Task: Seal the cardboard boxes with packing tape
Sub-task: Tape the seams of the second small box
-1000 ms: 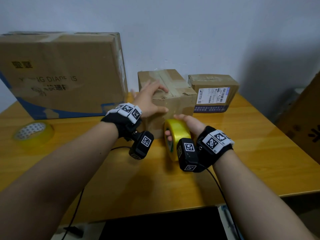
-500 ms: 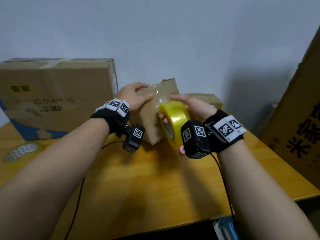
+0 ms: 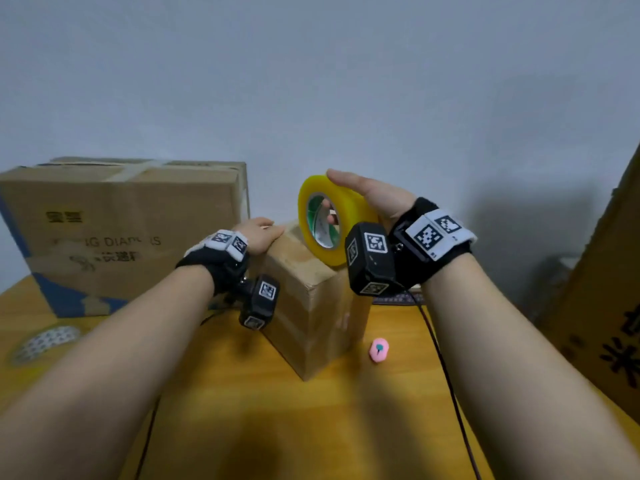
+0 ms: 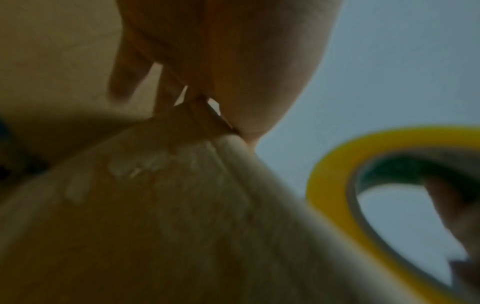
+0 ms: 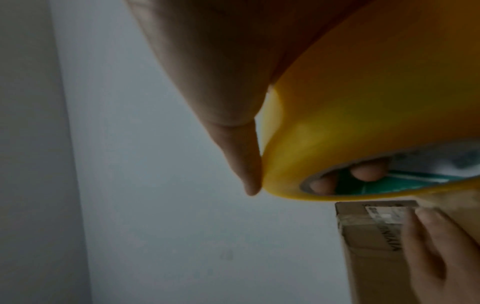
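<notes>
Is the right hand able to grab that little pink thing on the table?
Probably not yet: the right hand grips the yellow tape roll. The pink thing lies uncovered on the table, beside the small box.

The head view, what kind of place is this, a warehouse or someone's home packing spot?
Probably a small home or office packing corner, not a warehouse. Brown cardboard boxes stand on an orange-brown wooden table against a plain pale wall, and the right hand grips a yellow roll of packing tape.
</notes>
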